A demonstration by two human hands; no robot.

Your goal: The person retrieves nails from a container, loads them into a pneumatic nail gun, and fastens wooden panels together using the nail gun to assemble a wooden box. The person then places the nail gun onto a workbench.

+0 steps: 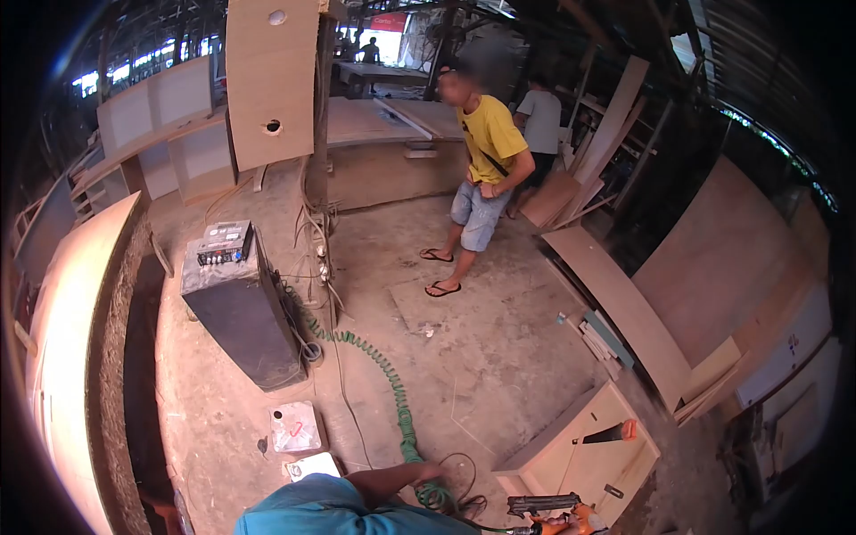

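My left hand [426, 473] reaches across from the blue sleeve and closes around the green coiled air hose [406, 428], some of whose loops bunch just under it; its fingers are partly hidden. At the bottom edge my right hand [584, 519] is wrapped around a nail gun [542, 505] with a dark body and orange parts. A thin line runs to the gun from the left. Just beyond the gun stands a shallow wooden box [571, 464], with an orange-handled handsaw [610, 434] on it.
A dark cabinet [236, 303] carries a small electronic unit [225, 242]. Hose and cables trail over the floor beside a post [319, 196]. A person in yellow [489, 134] stands ahead, another person behind. Boards [624, 303] lean at right; a long panel [76, 330] stands left.
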